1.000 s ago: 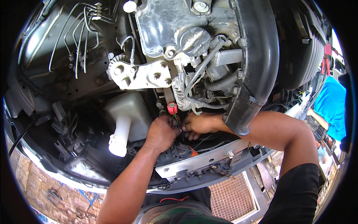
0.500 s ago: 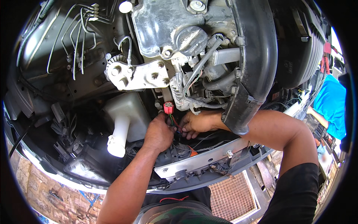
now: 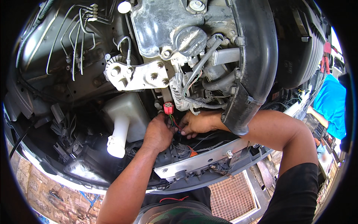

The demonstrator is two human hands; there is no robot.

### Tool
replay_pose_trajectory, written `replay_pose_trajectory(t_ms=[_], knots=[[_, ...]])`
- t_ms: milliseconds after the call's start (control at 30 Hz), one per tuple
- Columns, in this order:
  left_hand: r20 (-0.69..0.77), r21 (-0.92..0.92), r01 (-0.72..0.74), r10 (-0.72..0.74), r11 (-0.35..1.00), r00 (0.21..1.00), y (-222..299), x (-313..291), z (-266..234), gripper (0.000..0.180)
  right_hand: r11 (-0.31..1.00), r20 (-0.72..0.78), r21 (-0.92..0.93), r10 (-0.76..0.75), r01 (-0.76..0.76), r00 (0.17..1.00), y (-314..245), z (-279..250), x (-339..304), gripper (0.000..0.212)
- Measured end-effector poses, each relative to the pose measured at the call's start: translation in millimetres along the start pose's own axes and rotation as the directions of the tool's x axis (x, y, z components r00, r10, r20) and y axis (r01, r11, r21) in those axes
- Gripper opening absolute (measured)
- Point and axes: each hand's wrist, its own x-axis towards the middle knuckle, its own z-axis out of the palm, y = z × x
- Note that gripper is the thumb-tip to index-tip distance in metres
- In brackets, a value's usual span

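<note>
I look down into an open car engine bay. A small red plug connector point(image 3: 168, 108) with coloured wires point(image 3: 174, 123) sits just below the engine block point(image 3: 167, 26). My left hand point(image 3: 158, 132) grips the wires right under the red connector. Beside it, my right hand point(image 3: 195, 123) pinches the same wire bundle, its forearm passing under the big black air duct point(image 3: 253, 56). The fingertips of both hands are partly hidden among the wires.
A white fluid reservoir point(image 3: 125, 119) stands left of my hands. A metal engine mount bracket point(image 3: 136, 74) sits above. The front crossmember point(image 3: 209, 158) runs below my wrists. A person in a blue shirt point(image 3: 330, 106) works at the far right. A metal grate point(image 3: 233, 198) lies below.
The view has shifted slightly, so the engine sits a little higher in the picture. Both hands stay at the red connector and wires, with only small finger movement.
</note>
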Motion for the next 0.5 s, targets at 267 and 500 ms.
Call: replay_pose_trajectory(t_ms=[267, 500], knots=[[0.062, 0.022, 0.006, -0.008, 1.000, 0.998, 4, -1, -4, 0.041, 0.965, -0.040, -0.262, -0.026, 0.015, 0.999, -4, -1, -1, 0.042], [0.049, 0.022, 0.027, -0.028, 0.999, 0.998, 9, -3, -8, 0.043, 0.938, 0.020, -0.342, -0.058, 0.061, 0.998, -8, -6, -6, 0.043]])
